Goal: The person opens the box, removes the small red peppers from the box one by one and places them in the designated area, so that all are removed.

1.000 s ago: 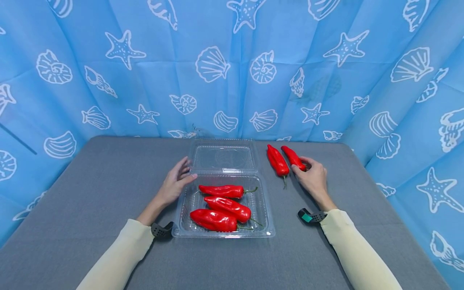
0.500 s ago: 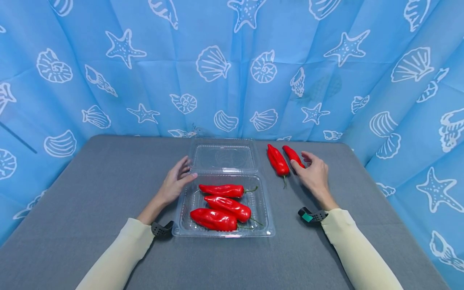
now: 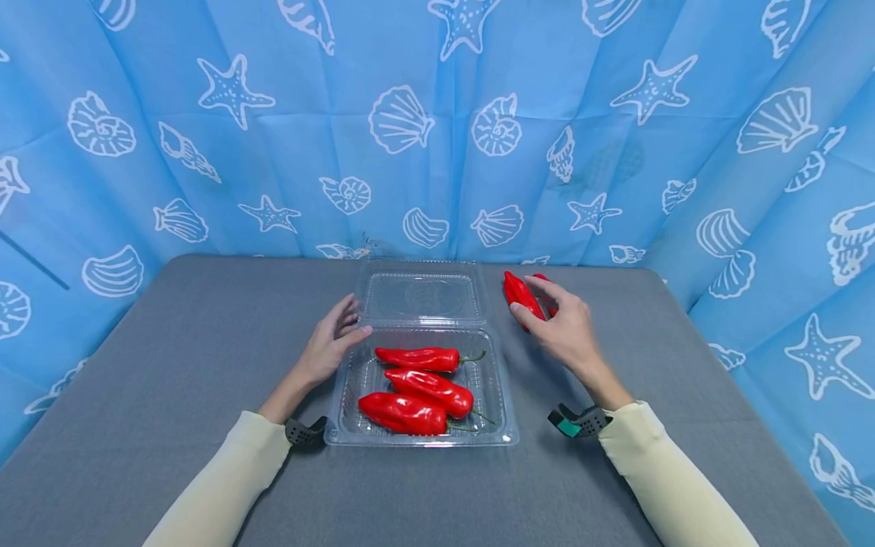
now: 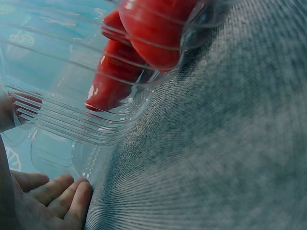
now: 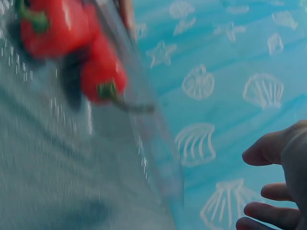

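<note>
My right hand [image 3: 563,327] hovers with fingers spread over a red pepper [image 3: 517,292] lying right of the container; its stem end is hidden by the hand. Behind my fingers shows part of a second red pepper [image 3: 542,276]. The right wrist view shows thumb and fingers [image 5: 273,215] apart. My left hand [image 3: 324,346] lies with relaxed fingers at the left side of a clear plastic clamshell container [image 3: 508,403], thumb at its rim. Three red peppers lie inside: a back one [image 3: 417,358], a middle one [image 3: 431,389] and a front one [image 3: 399,414].
The clamshell's lid [image 3: 420,296] is folded back flat toward the far table edge. A grey cloth [image 3: 205,342] covers the table. A blue curtain [image 3: 424,182] with shells and starfish hangs behind and along the sides.
My right hand has let go of the rightmost pepper and moved left over the pepper beside it. My left hand and the container have not moved.
</note>
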Demonstrator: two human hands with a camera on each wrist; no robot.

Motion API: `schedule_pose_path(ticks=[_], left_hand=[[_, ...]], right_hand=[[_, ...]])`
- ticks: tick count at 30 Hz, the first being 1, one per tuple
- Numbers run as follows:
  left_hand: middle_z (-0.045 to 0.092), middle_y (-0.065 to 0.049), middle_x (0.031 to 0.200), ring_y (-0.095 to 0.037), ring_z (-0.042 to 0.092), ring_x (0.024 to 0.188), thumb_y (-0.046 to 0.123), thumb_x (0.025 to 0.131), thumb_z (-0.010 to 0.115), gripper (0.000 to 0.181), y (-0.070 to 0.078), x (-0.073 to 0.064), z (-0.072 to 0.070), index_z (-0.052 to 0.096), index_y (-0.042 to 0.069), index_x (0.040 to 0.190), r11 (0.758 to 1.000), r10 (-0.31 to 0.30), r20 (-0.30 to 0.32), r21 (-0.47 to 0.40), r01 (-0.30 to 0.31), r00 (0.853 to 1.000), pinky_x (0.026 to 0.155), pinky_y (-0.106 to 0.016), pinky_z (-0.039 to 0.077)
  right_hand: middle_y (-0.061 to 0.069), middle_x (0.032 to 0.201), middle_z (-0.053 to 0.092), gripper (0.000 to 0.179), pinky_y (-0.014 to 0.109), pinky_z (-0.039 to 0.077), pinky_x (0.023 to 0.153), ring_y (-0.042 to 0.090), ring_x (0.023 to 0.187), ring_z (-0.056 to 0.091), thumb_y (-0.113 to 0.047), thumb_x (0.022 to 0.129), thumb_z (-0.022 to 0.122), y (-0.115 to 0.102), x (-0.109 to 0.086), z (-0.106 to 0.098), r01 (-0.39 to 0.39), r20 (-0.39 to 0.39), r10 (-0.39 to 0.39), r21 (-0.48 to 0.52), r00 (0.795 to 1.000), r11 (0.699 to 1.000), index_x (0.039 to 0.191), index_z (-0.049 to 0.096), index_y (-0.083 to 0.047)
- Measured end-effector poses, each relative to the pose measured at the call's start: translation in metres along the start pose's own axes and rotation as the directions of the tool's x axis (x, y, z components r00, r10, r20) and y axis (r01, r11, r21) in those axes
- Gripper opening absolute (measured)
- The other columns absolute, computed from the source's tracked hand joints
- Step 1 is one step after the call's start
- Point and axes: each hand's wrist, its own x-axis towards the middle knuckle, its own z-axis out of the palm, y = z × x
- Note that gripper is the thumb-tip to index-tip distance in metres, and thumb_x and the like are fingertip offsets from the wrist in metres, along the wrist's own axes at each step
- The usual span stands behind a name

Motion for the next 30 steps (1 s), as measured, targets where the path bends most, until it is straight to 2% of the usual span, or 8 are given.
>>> schedule_pose_path(ticks=[3, 6, 11, 14, 18, 24, 30], left_hand=[[0.030, -0.029, 0.159, -0.045, 0.035, 0.143, 0.017, 0.099, 0.063, 0.078, 0.001, 0.000, 0.000, 0.017, -0.007, 0.158, 1.000, -0.002, 0.000, 0.004, 0.002, 1.000, 0.119, -0.053, 0.030], [0.030, -0.029, 0.159, -0.045, 0.034, 0.144, 0.018, 0.099, 0.063, 0.078, 0.002, -0.001, 0.000, 0.017, -0.007, 0.158, 1.000, -0.006, 0.001, 0.006, 0.006, 1.000, 0.119, -0.052, 0.030], [0.030, -0.028, 0.159, -0.045, 0.034, 0.144, 0.018, 0.100, 0.063, 0.079, 0.002, -0.001, 0.001, 0.018, -0.006, 0.159, 1.000, -0.011, 0.001, 0.006, 0.011, 1.000, 0.119, -0.052, 0.030], [0.030, -0.028, 0.159, -0.045, 0.034, 0.144, 0.018, 0.099, 0.063, 0.079, 0.002, -0.001, 0.001, 0.018, -0.006, 0.159, 1.000, -0.012, 0.001, 0.003, 0.012, 1.000, 0.119, -0.053, 0.030], [0.030, -0.028, 0.160, -0.045, 0.034, 0.144, 0.018, 0.099, 0.063, 0.078, 0.001, -0.001, 0.001, 0.018, -0.006, 0.159, 1.000, -0.013, 0.001, 0.001, 0.013, 1.000, 0.119, -0.053, 0.030], [0.029, -0.028, 0.160, -0.045, 0.034, 0.144, 0.018, 0.100, 0.062, 0.078, 0.001, -0.002, 0.000, 0.017, -0.005, 0.159, 1.000, -0.012, 0.003, 0.003, 0.012, 1.000, 0.119, -0.053, 0.030], [0.030, -0.028, 0.159, -0.045, 0.035, 0.143, 0.019, 0.100, 0.062, 0.078, 0.002, -0.001, 0.000, 0.018, -0.006, 0.159, 1.000, -0.012, 0.002, 0.006, 0.012, 1.000, 0.119, -0.054, 0.030]], right_hand=[[0.022, 0.133, 0.059, 0.057, 0.054, 0.060, 0.085, 0.042, 0.114, 0.059, -0.017, 0.090, 0.077, -0.012, -0.006, 0.003, 0.022, 0.039, -0.024, 0.048, 0.999, 0.999, 0.142, 0.058, -0.004], [0.020, 0.134, 0.061, 0.056, 0.055, 0.057, 0.092, 0.040, 0.118, 0.059, -0.014, 0.089, 0.077, -0.024, -0.013, 0.007, 0.059, 0.092, -0.068, 0.101, 0.993, 0.993, 0.141, 0.058, -0.004], [0.014, 0.137, 0.062, 0.057, 0.058, 0.049, 0.101, 0.035, 0.121, 0.059, -0.014, 0.088, 0.077, -0.045, -0.029, 0.017, 0.149, 0.194, -0.185, 0.185, 0.963, 0.971, 0.141, 0.058, -0.003], [0.013, 0.137, 0.062, 0.057, 0.061, 0.049, 0.100, 0.033, 0.121, 0.060, -0.015, 0.089, 0.077, -0.056, -0.041, 0.025, 0.182, 0.262, -0.251, 0.261, 0.932, 0.948, 0.141, 0.058, -0.004], [0.011, 0.139, 0.062, 0.056, 0.061, 0.050, 0.098, 0.032, 0.119, 0.061, -0.017, 0.090, 0.076, -0.065, -0.056, 0.039, 0.194, 0.356, -0.318, 0.343, 0.879, 0.919, 0.142, 0.058, -0.007], [0.006, 0.141, 0.060, 0.058, 0.048, 0.055, 0.097, 0.026, 0.120, 0.061, -0.022, 0.091, 0.075, -0.071, -0.071, 0.053, 0.205, 0.466, -0.389, 0.397, 0.795, 0.895, 0.144, 0.056, -0.008], [-0.001, 0.145, 0.056, 0.061, 0.037, 0.054, 0.099, 0.022, 0.125, 0.055, -0.030, 0.092, 0.073, -0.079, -0.080, 0.056, 0.218, 0.560, -0.390, 0.350, 0.731, 0.911, 0.147, 0.054, -0.013]])
